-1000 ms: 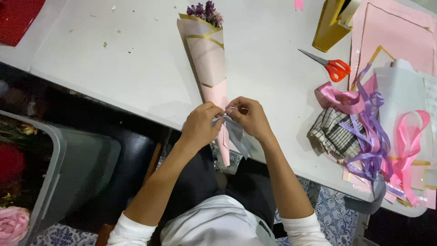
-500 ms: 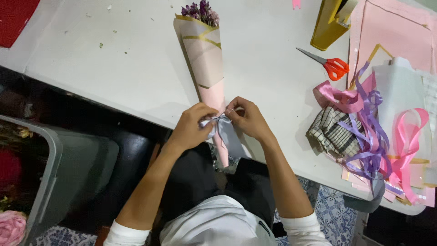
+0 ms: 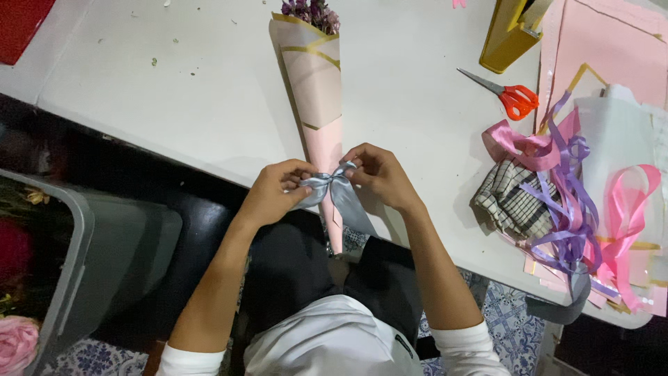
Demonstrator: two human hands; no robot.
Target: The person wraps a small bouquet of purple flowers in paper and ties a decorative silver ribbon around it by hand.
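Note:
A cone-shaped bouquet [image 3: 314,90] in pink paper with gold trim lies on the white table [image 3: 202,97], purple dried flowers at its far end. Its narrow stem end hangs over the table's near edge. A silver-grey ribbon bow [image 3: 334,186] is tied around the lower part. My left hand [image 3: 275,191] pinches the bow's left loop. My right hand [image 3: 379,174] pinches the right loop, with a ribbon tail hanging down below it.
Orange-handled scissors [image 3: 511,96] lie at the right. Beside them is a tangle of pink and purple ribbons [image 3: 577,209], a checked cloth [image 3: 504,202], pink paper sheets [image 3: 612,49] and a yellow box [image 3: 508,31]. A grey bin [image 3: 76,264] with flowers stands at the lower left.
The bow has taken shape: my hands have drawn apart, pulling the grey ribbon's loops out to each side. The bouquet has stayed in place.

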